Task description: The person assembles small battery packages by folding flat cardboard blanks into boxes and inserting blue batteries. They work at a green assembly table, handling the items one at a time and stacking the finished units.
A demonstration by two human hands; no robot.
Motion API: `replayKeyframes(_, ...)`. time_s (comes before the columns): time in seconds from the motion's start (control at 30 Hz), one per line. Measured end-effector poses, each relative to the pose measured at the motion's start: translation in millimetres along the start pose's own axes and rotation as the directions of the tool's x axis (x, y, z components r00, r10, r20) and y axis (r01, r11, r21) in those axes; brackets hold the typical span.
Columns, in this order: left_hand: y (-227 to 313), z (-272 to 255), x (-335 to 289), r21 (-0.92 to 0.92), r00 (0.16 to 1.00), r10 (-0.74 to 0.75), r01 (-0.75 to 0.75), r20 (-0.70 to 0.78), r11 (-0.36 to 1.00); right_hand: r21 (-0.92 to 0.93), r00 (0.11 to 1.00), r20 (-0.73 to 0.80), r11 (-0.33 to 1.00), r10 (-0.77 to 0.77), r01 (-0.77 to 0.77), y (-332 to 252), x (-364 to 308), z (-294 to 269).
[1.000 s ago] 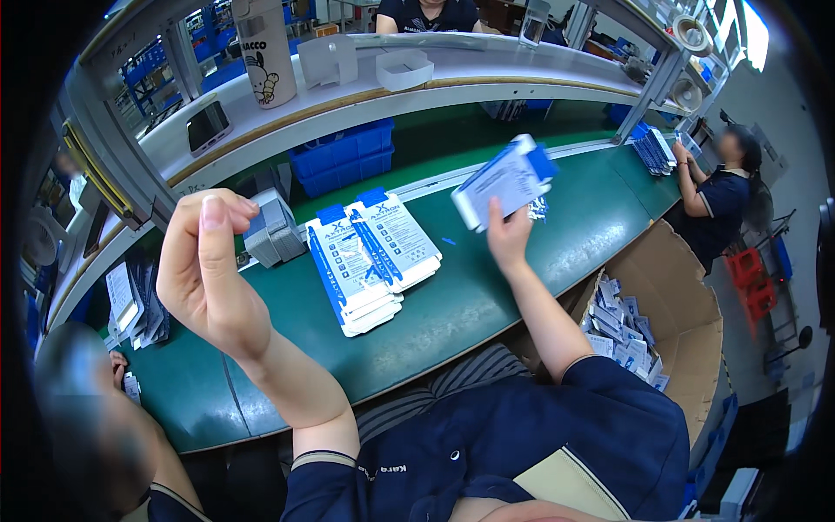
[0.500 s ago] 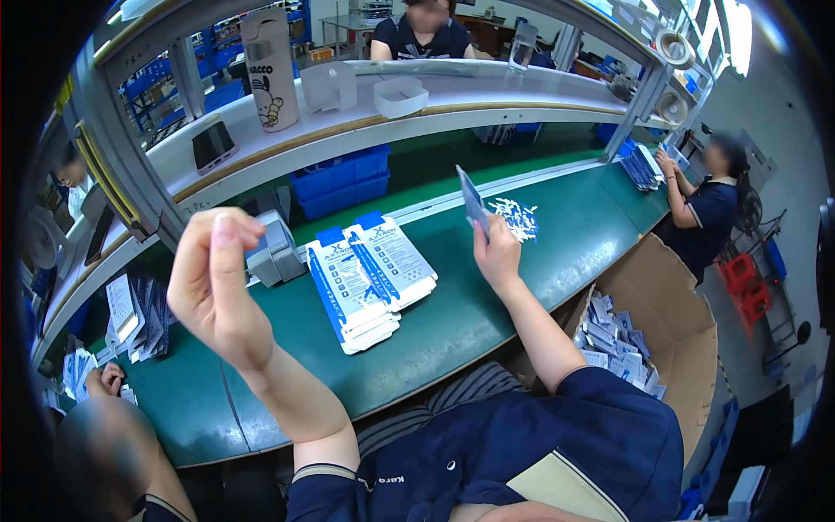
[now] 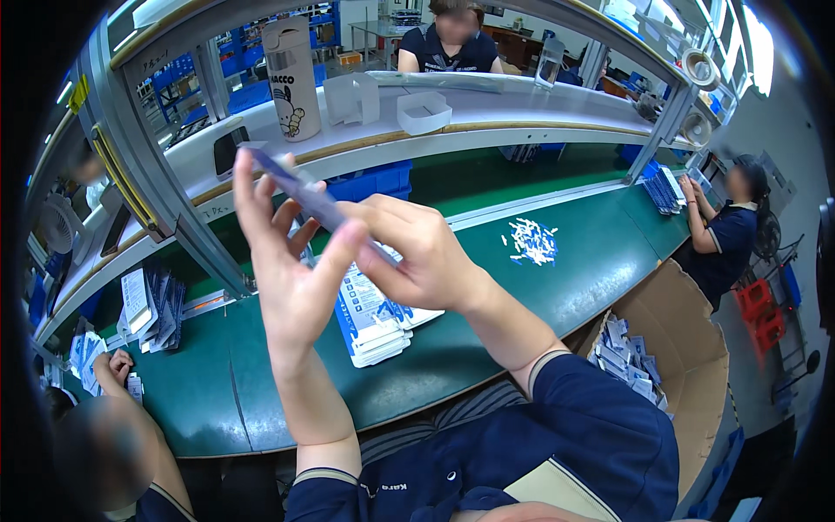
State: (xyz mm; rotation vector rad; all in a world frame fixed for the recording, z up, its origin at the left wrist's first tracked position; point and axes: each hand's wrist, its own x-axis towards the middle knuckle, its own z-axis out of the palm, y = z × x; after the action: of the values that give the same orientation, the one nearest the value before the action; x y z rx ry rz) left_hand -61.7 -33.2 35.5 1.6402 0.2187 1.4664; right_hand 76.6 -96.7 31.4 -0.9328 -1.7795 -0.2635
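A thin blue-grey flat carton [image 3: 304, 196], blurred by motion, is tilted in the air between my hands. My right hand [image 3: 417, 252] pinches its lower end between thumb and fingers. On its other side my left hand [image 3: 291, 287] is raised, with the fingers spread behind the carton and the thumb near its front face. Below them on the green bench lies a stack of white-and-blue flat cartons [image 3: 378, 335], partly hidden by my hands. To the right of the stack is a loose pile of small white and blue pieces [image 3: 532, 242].
A large cardboard box [image 3: 687, 322] holding several small packed cartons stands at the bench's right front. Above the bench runs a shelf [image 3: 513, 116] with a tumbler [image 3: 293, 83] and a phone [image 3: 228, 152]. Co-workers sit at left and right; more packs [image 3: 152, 309] lie at left.
My right hand has brought the flat carton left and up to my left hand. The left hand has moved right, its bunched fingers spreading behind the carton. The view has shifted slightly.
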Motion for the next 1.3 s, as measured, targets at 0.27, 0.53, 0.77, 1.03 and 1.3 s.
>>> replayKeyframes(0.27,-4,17,0,-0.175,0.998,0.068,-0.069,-0.011,0.982,0.454,0.969,0.238,0.890,-0.071,-0.047,30,5,-20)
replayKeyframes(0.53,-22,33,-2,0.010,0.986,0.086,-0.088,0.143,0.996,0.715,0.933,0.359,0.631,0.040,-0.302,62,-3,-32)
replayKeyframes(0.77,-35,27,2,-0.051,0.957,0.111,-0.101,0.267,0.994,0.653,0.940,0.342,0.716,0.012,-0.247,61,1,-36)
replayKeyframes(1.03,-34,39,2,0.268,0.950,0.189,-0.255,0.247,0.929,0.652,0.908,0.379,0.748,-0.178,-0.126,80,-2,-42)
replayKeyframes(1.3,-46,49,-2,0.300,0.970,0.189,-0.227,0.150,0.927,0.612,0.886,0.463,0.729,-0.015,-0.307,82,-10,-41)
